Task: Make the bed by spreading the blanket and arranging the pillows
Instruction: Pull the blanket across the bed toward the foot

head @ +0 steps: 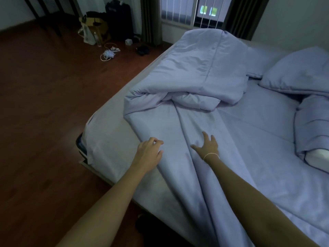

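A pale lilac blanket [201, 72] lies bunched and twisted along the left side of the bed [267, 122], with a long creased strip running down toward me. My left hand [149, 150] hovers at the strip's left edge, fingers curled and holding nothing. My right hand [208, 147], a thin bracelet at its wrist, rests flat on the strip with fingers spread. One lilac pillow [299, 72] lies at the right of the bed. A second pillow or bolster [313, 129] lies below it, its white inner showing at one end.
Dark wooden floor [44, 104] spreads to the left of the bed. Bags [106, 24], a bottle, a white cable [107, 54] and small items sit against the far wall. A window with vertical blinds [178, 9] and dark curtains stands behind the bed.
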Available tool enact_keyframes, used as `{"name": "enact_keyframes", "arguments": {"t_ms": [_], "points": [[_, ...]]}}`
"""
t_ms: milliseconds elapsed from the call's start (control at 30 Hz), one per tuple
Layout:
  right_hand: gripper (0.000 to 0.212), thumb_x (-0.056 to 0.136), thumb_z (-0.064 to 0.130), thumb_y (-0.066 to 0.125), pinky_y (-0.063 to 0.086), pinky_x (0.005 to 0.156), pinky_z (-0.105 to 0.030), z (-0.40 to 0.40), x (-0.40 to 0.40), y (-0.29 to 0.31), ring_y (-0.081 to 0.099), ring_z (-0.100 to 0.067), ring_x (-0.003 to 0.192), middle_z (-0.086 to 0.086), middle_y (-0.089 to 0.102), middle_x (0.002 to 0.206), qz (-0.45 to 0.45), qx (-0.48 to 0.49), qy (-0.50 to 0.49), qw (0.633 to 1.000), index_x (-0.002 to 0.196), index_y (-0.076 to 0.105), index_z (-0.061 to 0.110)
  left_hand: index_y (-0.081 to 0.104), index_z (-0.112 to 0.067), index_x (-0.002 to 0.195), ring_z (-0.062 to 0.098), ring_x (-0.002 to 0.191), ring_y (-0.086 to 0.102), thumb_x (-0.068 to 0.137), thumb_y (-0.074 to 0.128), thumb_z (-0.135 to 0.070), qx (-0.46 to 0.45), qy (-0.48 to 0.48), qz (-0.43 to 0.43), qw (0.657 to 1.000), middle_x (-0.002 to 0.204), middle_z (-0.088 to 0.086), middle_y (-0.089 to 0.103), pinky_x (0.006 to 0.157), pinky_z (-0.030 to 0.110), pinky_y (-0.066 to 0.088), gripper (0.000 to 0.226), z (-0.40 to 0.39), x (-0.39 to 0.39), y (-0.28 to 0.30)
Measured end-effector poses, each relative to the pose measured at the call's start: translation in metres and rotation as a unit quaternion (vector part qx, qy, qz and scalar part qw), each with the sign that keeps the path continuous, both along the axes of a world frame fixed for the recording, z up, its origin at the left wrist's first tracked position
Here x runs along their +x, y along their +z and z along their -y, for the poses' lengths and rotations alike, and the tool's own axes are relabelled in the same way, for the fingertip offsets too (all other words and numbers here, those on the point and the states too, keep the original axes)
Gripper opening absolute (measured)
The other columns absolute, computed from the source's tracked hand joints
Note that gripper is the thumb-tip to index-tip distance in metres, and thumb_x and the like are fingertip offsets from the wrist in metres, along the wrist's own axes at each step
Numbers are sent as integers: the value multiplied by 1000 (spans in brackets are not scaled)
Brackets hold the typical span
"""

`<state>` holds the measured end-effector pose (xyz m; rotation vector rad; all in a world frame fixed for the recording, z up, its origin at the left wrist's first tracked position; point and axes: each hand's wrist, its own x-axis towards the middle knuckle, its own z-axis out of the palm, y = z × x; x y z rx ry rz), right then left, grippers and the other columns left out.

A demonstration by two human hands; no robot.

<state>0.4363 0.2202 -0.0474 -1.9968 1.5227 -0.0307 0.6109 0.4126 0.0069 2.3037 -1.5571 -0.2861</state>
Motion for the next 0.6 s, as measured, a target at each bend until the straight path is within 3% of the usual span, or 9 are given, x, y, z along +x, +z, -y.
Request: {"name": "enact_keyframes", "arguments": {"t_ms": [200, 267, 367, 433, 600], "points": [[96, 76, 53, 69, 30, 108, -58, 53, 61, -36, 13, -38, 142, -8, -7, 158, -135, 53, 0, 989, 147, 5, 42, 58, -16, 121, 26, 103, 59, 90, 51, -27, 48, -18, -9, 999, 120, 7, 55, 92, 38, 42, 33, 2, 70, -31], [82, 80, 43, 66, 36, 105, -56, 54, 73, -55, 31, -39, 135, -13, 17, 154, -156, 63, 13, 986, 144, 16, 34, 55, -17, 124, 24, 105, 57, 91, 51, -23, 61, -19, -12, 998, 122, 6, 53, 94, 36, 41, 34, 1, 98, -37], [33, 90, 16, 47, 46, 95, -46, 41, 84, -69, 54, -36, 115, -18, 56, 125, -162, 16, -2, 987, 123, 49, 15, 55, -17, 124, 24, 107, 56, 91, 53, -23, 75, -3, -23, 997, 121, 6, 53, 95, 37, 41, 33, -6, 134, -48], [28, 93, 12, 42, 47, 93, -43, 28, 89, -70, 58, -36, 110, -19, 62, 117, -158, -11, -31, 987, 115, 60, 13, 55, -18, 124, 25, 106, 57, 92, 53, -24, 95, 3, -32, 995, 121, 6, 53, 95, 38, 41, 33, -13, 150, -56], [33, 93, 16, 45, 44, 97, -39, -9, 102, -52, 55, -34, 115, -16, 61, 123, -132, 24, -65, 989, 120, 62, 22, 54, -16, 125, 27, 105, 58, 93, 52, -25, 94, -43, -64, 993, 122, 7, 54, 94, 39, 45, 33, 1, 185, -58]]}}
